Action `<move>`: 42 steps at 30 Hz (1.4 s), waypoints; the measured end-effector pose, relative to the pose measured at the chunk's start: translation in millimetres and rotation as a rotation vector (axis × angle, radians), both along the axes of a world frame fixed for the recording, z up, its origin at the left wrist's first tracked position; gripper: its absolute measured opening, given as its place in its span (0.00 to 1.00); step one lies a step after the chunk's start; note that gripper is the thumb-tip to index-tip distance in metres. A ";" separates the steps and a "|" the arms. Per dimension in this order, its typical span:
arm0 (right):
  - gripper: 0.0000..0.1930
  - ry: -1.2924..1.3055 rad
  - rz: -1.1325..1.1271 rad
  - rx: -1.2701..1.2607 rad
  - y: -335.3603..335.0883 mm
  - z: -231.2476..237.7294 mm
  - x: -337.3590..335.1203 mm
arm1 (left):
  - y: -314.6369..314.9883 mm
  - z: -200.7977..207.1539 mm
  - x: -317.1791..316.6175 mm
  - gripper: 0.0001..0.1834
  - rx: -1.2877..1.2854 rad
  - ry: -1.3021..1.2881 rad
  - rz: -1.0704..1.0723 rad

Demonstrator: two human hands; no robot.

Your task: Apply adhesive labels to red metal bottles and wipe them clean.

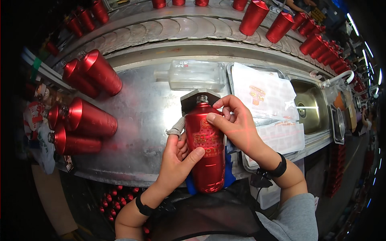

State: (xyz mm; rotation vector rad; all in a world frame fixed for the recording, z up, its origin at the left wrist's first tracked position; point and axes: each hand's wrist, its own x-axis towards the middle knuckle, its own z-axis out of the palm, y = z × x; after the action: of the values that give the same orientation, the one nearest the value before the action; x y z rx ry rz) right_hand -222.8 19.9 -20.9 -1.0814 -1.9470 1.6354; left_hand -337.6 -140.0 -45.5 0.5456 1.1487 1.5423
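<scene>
A glossy red bottle (207, 170) with gold decoration lies in front of me, its bare threaded neck pointing away. My left hand (175, 158) grips its left side, thumb across the front. A grey cloth wrap (176, 127) covers one of its fingertips. On the upper right of the bottle, my right hand (240, 125) presses its thumb to the front, with its other fingers curled at the shoulder. Behind the neck is a dark angular block (189, 102), and blue cloth (230, 170) shows beneath the bottle.
Several red bottles (90, 118) lie at the left of the metal table (140, 144). A clear glass bottle (197, 76) lies beyond the block. Printed sheets (263, 90) on trays sit at right, beside a sink (311, 114). A conveyor (177, 30) carrying red bottles crosses the back.
</scene>
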 end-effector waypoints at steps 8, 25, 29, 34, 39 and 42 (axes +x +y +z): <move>0.15 0.125 0.005 -0.064 -1.2 -4.3 4.0 | 0.5 -4.4 -2.0 0.45 0.000 0.002 -0.005; 0.26 0.128 0.062 -0.081 -12.3 -1.4 11.3 | -0.4 -5.6 -2.7 0.47 -0.040 0.012 -0.031; 0.25 0.103 0.052 0.010 -12.4 -3.6 10.2 | -0.4 -3.0 -2.1 0.47 -0.048 0.015 -0.031; 0.23 0.085 0.069 0.028 -9.7 -12.2 9.4 | 1.6 -3.6 -2.9 0.46 -0.063 0.013 -0.019; 0.22 0.159 0.022 0.003 -11.1 -15.5 6.5 | 4.7 -1.3 1.1 0.44 -0.057 0.014 0.009; 0.21 0.148 0.006 -0.003 -12.5 -11.0 4.5 | 6.0 0.0 2.1 0.44 -0.070 0.023 0.021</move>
State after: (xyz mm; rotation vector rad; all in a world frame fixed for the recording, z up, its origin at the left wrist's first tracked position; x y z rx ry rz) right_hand -218.3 7.4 -31.9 -0.9285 -1.8556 1.6716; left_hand -335.5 -134.0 -45.5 0.5066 1.2246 1.5112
